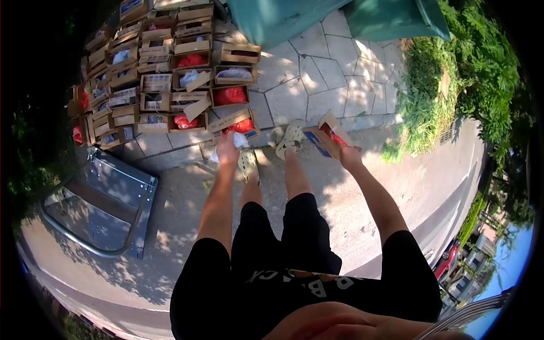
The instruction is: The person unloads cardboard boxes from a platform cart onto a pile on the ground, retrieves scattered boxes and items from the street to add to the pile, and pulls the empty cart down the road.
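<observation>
My left hand (228, 152) is closed around a crumpled white thing, perhaps a plastic bag (239, 139), that sticks out on both sides of the fingers. Just beyond it stands an open cardboard box (226, 120) with a red plastic bag (242, 126) inside, at the near corner of the stacked boxes. My right hand (349, 155) grips a small open carton (327, 122) by its near right side, holding it tilted over the pavement. Something red (338, 139) shows inside that carton. The fingers are partly hidden in both hands.
Many open cardboard boxes (156, 83) stand in rows at the upper left, several with red or pale bags. A flat metal trolley (120, 195) lies at the left. Green sheeting or bins (277, 20) stand ahead, beyond a curb (362, 122). Shrubs (493, 85) line the right.
</observation>
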Motion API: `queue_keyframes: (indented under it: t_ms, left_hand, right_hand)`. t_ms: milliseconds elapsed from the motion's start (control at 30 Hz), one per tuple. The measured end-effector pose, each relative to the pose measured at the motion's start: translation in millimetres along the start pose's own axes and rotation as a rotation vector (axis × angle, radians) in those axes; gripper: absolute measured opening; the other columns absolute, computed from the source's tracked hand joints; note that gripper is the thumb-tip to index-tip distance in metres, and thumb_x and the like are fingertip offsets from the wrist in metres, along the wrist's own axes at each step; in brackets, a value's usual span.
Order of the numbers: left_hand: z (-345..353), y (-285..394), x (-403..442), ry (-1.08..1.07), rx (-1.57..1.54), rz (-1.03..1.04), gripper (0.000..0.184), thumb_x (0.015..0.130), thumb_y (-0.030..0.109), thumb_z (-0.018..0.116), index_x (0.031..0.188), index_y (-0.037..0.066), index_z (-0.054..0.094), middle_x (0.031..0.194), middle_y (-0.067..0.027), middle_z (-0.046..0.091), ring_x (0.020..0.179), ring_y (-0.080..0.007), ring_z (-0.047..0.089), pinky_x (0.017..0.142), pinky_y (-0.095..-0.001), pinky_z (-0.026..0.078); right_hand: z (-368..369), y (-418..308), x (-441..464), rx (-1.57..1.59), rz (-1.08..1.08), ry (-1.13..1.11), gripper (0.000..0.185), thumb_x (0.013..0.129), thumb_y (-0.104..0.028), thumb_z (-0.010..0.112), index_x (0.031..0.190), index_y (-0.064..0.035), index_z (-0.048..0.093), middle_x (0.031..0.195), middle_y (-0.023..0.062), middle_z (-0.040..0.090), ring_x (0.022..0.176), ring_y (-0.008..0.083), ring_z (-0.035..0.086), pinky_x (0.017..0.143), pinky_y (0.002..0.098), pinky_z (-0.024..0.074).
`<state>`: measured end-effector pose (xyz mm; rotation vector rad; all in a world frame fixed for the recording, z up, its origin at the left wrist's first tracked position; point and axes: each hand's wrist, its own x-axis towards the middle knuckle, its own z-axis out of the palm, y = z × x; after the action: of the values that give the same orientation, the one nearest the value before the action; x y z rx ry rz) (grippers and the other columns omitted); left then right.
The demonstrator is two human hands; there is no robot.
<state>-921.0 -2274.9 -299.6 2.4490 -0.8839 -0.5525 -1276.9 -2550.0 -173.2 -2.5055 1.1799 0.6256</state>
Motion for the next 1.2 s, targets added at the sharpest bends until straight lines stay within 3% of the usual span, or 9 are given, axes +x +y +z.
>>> queue_keyframes:
  t_ms: [200, 433, 700, 833, 967, 1033, 1100, 1167, 1200]
  left_hand:
    - [87, -37, 64, 0.052, 0.059, 0.092, 0.046, 0.065, -0.002, 0.066, 0.108, 0.008, 0.057, 0.099, -0.0114, 0.063, 0.095, -0.0341, 0.058, 0.081, -0.0447, 0.050]
    - [143, -80, 71, -0.034, 0.064, 0.023, 0.061, 0.061, -0.005, 0.067, 0.119, 0.007, 0.054, 0.109, -0.0139, 0.062, 0.104, -0.0348, 0.056, 0.088, -0.0420, 0.049]
    - [165, -78, 61, -0.185, -0.064, -0.075, 0.059, 0.067, -0.008, 0.059, 0.123, 0.007, 0.050, 0.122, -0.0142, 0.058, 0.111, -0.0368, 0.055, 0.093, -0.0439, 0.048]
    - [158, -68, 56, -0.202, -0.135, -0.246, 0.061, 0.071, -0.002, 0.064, 0.129, 0.010, 0.048, 0.134, -0.0147, 0.052, 0.110, -0.0406, 0.056, 0.090, -0.0467, 0.049]
    - [126, -53, 56, -0.155, -0.222, -0.321, 0.060, 0.074, 0.004, 0.070, 0.129, 0.010, 0.048, 0.126, -0.0200, 0.058, 0.106, -0.0442, 0.057, 0.088, -0.0466, 0.049]
    - [104, -41, 61, -0.088, -0.276, -0.303, 0.058, 0.076, 0.005, 0.071, 0.129, 0.006, 0.049, 0.117, -0.0206, 0.063, 0.106, -0.0401, 0.061, 0.088, -0.0423, 0.050]
    - [80, -19, 64, 0.108, -0.527, -0.418, 0.058, 0.072, 0.006, 0.073, 0.125, 0.003, 0.051, 0.112, -0.0224, 0.062, 0.105, -0.0397, 0.060, 0.086, -0.0445, 0.049]
    - [70, -11, 63, 0.156, -0.553, -0.322, 0.057, 0.071, 0.006, 0.073, 0.124, 0.001, 0.052, 0.112, -0.0211, 0.061, 0.103, -0.0387, 0.059, 0.088, -0.0437, 0.048]
    - [68, -6, 64, 0.176, -0.502, -0.221, 0.058, 0.070, 0.005, 0.073, 0.124, 0.001, 0.052, 0.113, -0.0209, 0.060, 0.104, -0.0387, 0.058, 0.090, -0.0433, 0.046]
  right_hand:
    - [32, -35, 224, -0.261, -0.170, -0.156, 0.027, 0.090, -0.010, 0.045, 0.113, -0.0130, 0.059, 0.092, 0.0183, 0.069, 0.086, 0.0358, 0.068, 0.073, 0.0484, 0.0539]
    - [104, -52, 336, -0.329, -0.305, -0.125, 0.029, 0.090, -0.010, 0.045, 0.115, -0.0137, 0.059, 0.090, 0.0150, 0.069, 0.082, 0.0318, 0.069, 0.069, 0.0451, 0.0554]
    - [156, -76, 359, -0.198, -0.290, -0.131, 0.038, 0.091, -0.008, 0.043, 0.125, -0.0159, 0.057, 0.098, 0.0150, 0.069, 0.088, 0.0318, 0.069, 0.076, 0.0443, 0.0549]
    - [181, -81, 361, -0.138, -0.333, -0.219, 0.041, 0.092, -0.008, 0.041, 0.129, -0.0169, 0.055, 0.107, 0.0157, 0.067, 0.095, 0.0320, 0.067, 0.081, 0.0448, 0.0535]
    - [186, -89, 346, -0.069, -0.296, -0.211, 0.040, 0.092, -0.012, 0.045, 0.131, -0.0130, 0.053, 0.114, 0.0170, 0.064, 0.103, 0.0327, 0.064, 0.086, 0.0443, 0.0517]
    - [163, -103, 333, -0.100, -0.241, -0.232, 0.039, 0.092, -0.014, 0.049, 0.131, -0.0104, 0.052, 0.117, 0.0170, 0.063, 0.105, 0.0333, 0.063, 0.088, 0.0438, 0.0514]
    - [135, -123, 308, 0.010, -0.278, -0.079, 0.047, 0.091, -0.022, 0.057, 0.133, -0.0050, 0.048, 0.116, 0.0188, 0.063, 0.105, 0.0344, 0.061, 0.086, 0.0429, 0.0512]
    - [131, -143, 288, 0.416, -0.421, 0.013, 0.058, 0.087, -0.027, 0.066, 0.136, -0.0037, 0.044, 0.121, 0.0186, 0.060, 0.102, 0.0323, 0.061, 0.086, 0.0412, 0.0506]
    - [110, -167, 270, 0.690, -0.370, -0.157, 0.064, 0.084, -0.028, 0.071, 0.137, -0.0038, 0.044, 0.126, 0.0184, 0.057, 0.102, 0.0318, 0.061, 0.087, 0.0404, 0.0498]
